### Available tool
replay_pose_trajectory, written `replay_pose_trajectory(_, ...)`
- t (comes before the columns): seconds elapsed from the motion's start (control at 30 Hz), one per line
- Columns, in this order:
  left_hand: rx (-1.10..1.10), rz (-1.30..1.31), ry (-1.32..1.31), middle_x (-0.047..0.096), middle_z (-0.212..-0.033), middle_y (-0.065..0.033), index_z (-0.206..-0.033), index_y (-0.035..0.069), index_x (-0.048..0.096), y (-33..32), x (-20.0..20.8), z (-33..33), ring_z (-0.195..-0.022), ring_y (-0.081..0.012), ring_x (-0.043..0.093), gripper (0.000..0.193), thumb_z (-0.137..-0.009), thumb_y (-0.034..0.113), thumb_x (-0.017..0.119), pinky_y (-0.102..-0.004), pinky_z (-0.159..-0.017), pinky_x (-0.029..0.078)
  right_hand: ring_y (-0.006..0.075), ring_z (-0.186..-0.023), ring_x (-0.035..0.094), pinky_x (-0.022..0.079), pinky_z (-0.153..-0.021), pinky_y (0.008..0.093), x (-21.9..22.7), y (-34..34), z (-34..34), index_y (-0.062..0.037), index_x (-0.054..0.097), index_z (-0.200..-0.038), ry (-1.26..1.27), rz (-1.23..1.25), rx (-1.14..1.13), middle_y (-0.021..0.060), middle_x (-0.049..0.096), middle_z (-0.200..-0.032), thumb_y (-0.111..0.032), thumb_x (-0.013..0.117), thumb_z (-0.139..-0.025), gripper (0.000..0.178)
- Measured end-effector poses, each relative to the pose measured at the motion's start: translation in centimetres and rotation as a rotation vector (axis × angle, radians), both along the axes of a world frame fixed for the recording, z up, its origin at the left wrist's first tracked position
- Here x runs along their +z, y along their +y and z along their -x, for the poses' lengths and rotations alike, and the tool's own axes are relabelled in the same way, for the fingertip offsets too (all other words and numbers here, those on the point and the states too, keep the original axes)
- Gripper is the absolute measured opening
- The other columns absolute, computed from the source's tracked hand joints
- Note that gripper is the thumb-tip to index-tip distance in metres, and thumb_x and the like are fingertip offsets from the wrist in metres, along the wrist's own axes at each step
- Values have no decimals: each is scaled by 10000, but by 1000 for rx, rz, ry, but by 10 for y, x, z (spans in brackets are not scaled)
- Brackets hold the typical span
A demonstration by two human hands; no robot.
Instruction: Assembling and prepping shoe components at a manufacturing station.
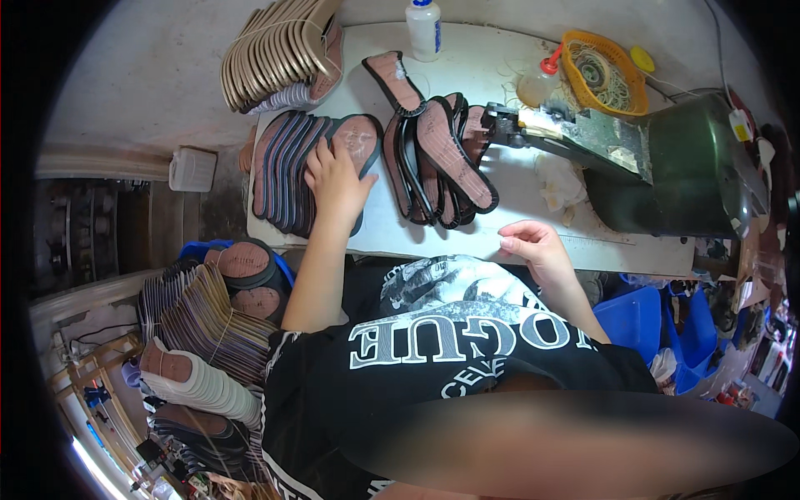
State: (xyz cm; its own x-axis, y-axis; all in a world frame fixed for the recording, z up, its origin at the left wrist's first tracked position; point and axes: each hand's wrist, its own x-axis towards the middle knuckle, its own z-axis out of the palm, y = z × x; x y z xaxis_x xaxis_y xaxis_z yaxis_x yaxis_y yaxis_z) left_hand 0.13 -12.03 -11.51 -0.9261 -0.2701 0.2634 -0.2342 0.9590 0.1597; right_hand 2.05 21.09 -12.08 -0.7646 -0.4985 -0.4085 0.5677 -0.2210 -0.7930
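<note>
- Right, the white worktable fills the middle, with the person seated tight against its near edge.
- Over on the right sits the dark green machine, its arm reaching left across the tabletop.
- Left side of the table, a fanned row of dark-rimmed shoe soles lies overlapping, pinkish faces up.
- Beside it, mid-table, a second heap of soles lies tumbled together.
- Up at the far-left corner, a bundle of pale soles hangs over the edge.
- Left hand lies flat and open on the top sole of the fanned row, fingers spread, gripping nothing.
- Right hand rests at the table's near edge, fingers loosely curled, empty.
- Far back, a white glue bottle stands upright.
</note>
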Motion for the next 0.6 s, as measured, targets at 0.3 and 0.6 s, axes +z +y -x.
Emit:
replay_pose_trajectory(0.3, 45, -212, 137, 441, -1285, -210, -1255, -3, 456, -8, 9, -33, -1186, -391, 413, 649, -672, 147, 699, -461, -1002, 357, 97, -559, 581, 471, -524, 222, 44, -40, 24, 19, 638, -924, 189, -14, 206, 44, 621, -700, -145, 623, -906, 166)
replay_pose_trajectory(0.6, -186, -1013, 507, 292, -1302, -135, -1400, 10, 181, 47, 77, -37, -1147, -228, 376, 942, -677, 48, 782, -366, -899, 462, 142, -915, 591, 488, -809, 287, 73, -75, 31, 3, 510, -1171, 705, -64, 216, 74, 600, -1015, -276, 672, -872, 439)
